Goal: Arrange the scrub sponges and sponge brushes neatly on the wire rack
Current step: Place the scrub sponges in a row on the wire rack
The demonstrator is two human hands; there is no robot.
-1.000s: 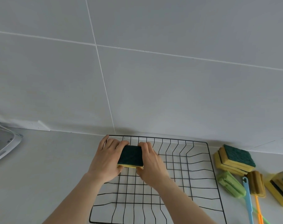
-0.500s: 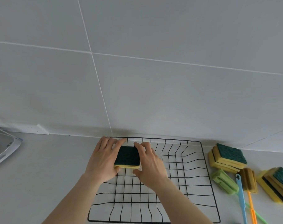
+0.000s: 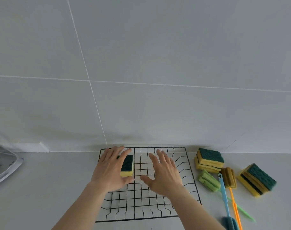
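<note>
A black wire rack [image 3: 158, 147] lies on the grey counter against the wall. One scrub sponge [image 3: 127, 165], yellow with a dark green top, sits flat in its far left part. My left hand [image 3: 110, 168] lies flat along the sponge's left side, fingers spread and touching it, thumb by its front edge. My right hand [image 3: 164, 175] hovers over the rack's middle, fingers spread and holding nothing. To the right of the rack are a stack of sponges [image 3: 209, 159], a second stack [image 3: 257, 180], and three sponge brushes: green [image 3: 208, 180], orange-handled [image 3: 228, 177] and blue [image 3: 223, 193].
A white tiled wall rises directly behind the rack. At the far left edge, part of a pale plastic tray or dish rack [image 3: 3, 170] juts onto the counter. The brush handles run toward the counter's front right.
My right hand has let go of the sponge and moved right. The sponge now rests in the rack's far left part, with only my left hand against it.
</note>
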